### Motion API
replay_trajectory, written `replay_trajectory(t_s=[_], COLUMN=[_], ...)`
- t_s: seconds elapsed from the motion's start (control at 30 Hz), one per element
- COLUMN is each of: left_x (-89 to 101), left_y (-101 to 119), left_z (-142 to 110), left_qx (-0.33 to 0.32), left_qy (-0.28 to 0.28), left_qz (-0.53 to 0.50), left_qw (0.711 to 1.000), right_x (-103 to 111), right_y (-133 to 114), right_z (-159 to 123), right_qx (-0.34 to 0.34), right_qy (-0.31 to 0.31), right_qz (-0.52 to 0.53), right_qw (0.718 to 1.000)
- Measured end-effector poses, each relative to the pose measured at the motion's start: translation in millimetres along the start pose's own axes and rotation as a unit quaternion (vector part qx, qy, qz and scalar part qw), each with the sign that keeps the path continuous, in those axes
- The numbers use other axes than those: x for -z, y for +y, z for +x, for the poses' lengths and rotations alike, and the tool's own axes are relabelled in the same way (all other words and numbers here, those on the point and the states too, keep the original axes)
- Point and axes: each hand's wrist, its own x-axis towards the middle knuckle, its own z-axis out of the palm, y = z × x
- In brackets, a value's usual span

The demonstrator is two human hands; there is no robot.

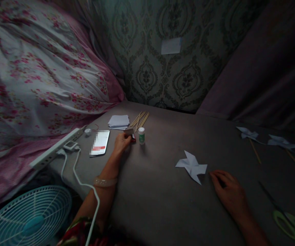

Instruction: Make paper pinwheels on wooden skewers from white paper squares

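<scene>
My left hand (122,142) has its fingers closed at a small box (133,137) with a red edge and a raised brown flap; its contents are too small to make out. Just right of the box stands an upright glue bottle (141,136) with a white cap and green label. A folded white paper pinwheel (192,167) lies flat in the middle of the table. Beside its right blade, slightly apart, rests my right hand (228,191). Its thumb and fingertips come together, and anything between them is too small to see.
Behind the box lie a stack of white paper (118,121) and several wooden sticks (139,120). A lit phone (100,142), power strip (56,147) and fan (30,218) are on the left. Two stick pinwheels (248,134) and green-handled scissors (282,218) lie at right.
</scene>
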Motion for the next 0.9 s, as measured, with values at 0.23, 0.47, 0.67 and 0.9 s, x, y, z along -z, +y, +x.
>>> replay_trajectory(t_s=[0.23,0.47,0.67,0.9], left_x=[0.7,5.7,25.4,16.9], left_y=[-4.7,-2.2,24.7,77.0], left_z=[-0.5,-0.5,-14.4,-68.1], left_qx=[0.047,0.12,0.113,0.091], left_qy=[0.019,0.021,-0.06,-0.189], left_qz=[-0.186,-0.375,-0.551,-0.655], left_qw=[0.981,0.919,0.824,0.726], right_x=[0.4,2.1,10.8,30.9], right_y=[1.7,0.5,-13.2,-86.8], right_z=[0.0,1.6,9.9,40.7], right_qx=[0.004,-0.017,-0.05,-0.022], right_qy=[0.012,0.038,0.065,0.067], right_qz=[0.008,0.019,0.063,0.171], right_qw=[1.0,0.999,0.995,0.983])
